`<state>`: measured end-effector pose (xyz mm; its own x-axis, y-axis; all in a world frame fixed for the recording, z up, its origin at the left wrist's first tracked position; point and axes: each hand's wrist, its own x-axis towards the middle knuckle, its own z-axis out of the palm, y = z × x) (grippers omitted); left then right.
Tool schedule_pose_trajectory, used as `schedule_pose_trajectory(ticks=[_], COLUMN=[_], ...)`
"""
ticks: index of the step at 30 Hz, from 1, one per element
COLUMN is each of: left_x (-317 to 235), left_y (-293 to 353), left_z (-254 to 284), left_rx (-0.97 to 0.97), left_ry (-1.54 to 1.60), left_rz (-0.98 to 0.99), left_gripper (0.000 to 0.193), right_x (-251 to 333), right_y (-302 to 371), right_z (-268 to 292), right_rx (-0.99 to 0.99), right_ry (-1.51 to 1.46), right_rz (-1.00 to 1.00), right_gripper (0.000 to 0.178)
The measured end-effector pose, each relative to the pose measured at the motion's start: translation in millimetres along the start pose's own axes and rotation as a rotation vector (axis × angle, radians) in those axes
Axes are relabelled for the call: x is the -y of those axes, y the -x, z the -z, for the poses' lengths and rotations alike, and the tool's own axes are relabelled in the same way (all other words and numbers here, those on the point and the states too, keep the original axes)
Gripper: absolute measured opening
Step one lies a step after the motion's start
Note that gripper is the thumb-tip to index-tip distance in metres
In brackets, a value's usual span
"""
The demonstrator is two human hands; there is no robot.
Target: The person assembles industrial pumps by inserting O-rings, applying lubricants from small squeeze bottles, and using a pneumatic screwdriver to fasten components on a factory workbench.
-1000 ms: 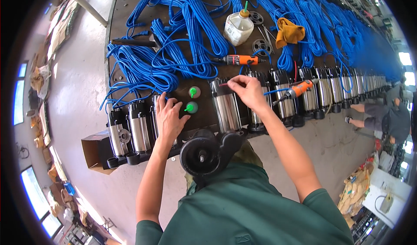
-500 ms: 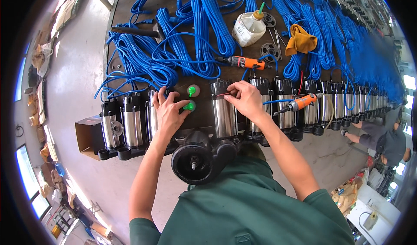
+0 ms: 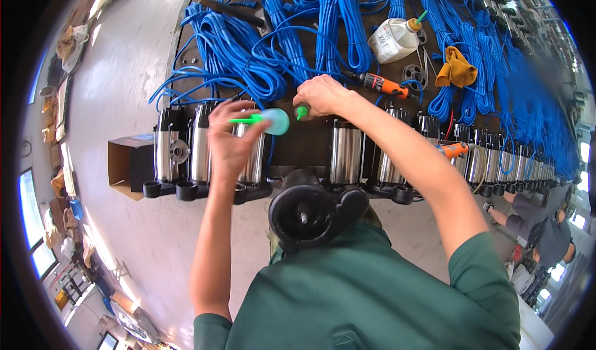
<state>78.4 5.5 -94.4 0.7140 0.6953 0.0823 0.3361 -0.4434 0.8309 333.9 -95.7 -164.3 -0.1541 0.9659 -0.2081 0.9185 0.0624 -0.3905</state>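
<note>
My left hand point(image 3: 230, 136), slightly blurred, is closed round a small squeeze bottle point(image 3: 277, 121) with a bright green nozzle. The bottle lies tipped sideways, nozzle pointing left, above the bench. My right hand point(image 3: 323, 95) reaches over the bench with its fingers curled; whatever they hold is hidden. Right beside those fingers is a second green nozzle point(image 3: 302, 112), its bottle partly covered by the hand. Nearest my body sits a round black pump housing point(image 3: 303, 216) with a shaft in its centre. Past it stands a silver motor cylinder point(image 3: 346, 154).
More silver motors point(image 3: 167, 151) line the bench's near edge on both sides. Coils of blue cable point(image 3: 242, 55) cover the far side. Near them are an orange power tool point(image 3: 388, 86), a white plastic jug point(image 3: 394, 40) and a yellow cloth point(image 3: 456, 69). Another person point(image 3: 549, 226) is at far right.
My left hand has lifted one green-nozzled bottle off the bench and tipped it. My right hand has left the motor top and moved to beside the other bottle. The view has shifted.
</note>
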Motion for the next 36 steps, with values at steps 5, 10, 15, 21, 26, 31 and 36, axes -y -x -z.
schedule_pose_trajectory(ticks=[5,10,15,21,26,31,36], left_x=[-20,-26,-28,-61,-79,-84,-96], left_y=[30,72,115,138,139,146,144], left_z=[83,101,90,101,110,99,85], left_rx=[-0.193,-0.085,0.110,0.272,0.298,0.190,0.085], left_ry=[0.923,1.408,1.461,1.134,0.419,0.234,0.147], left_rz=[0.186,0.214,0.508,0.504,0.317,0.157,0.061], left_gripper=[0.027,0.034,0.052,0.051,0.052,0.052,0.046], right_x=[7,40,117,190,219,229,230], right_y=[8,68,160,216,214,202,187], right_z=[2,42,62,47,49,44,37], right_rx=[-0.257,-0.483,-0.809,-0.777,-0.800,-0.872,-0.902], right_ry=[-0.257,-1.237,-1.484,-1.732,-1.286,-0.837,-0.745], right_rz=[0.090,-0.077,-0.184,-0.492,-0.517,-0.497,-0.533], right_gripper=[0.036,0.039,0.039,0.029,0.040,0.046,0.043])
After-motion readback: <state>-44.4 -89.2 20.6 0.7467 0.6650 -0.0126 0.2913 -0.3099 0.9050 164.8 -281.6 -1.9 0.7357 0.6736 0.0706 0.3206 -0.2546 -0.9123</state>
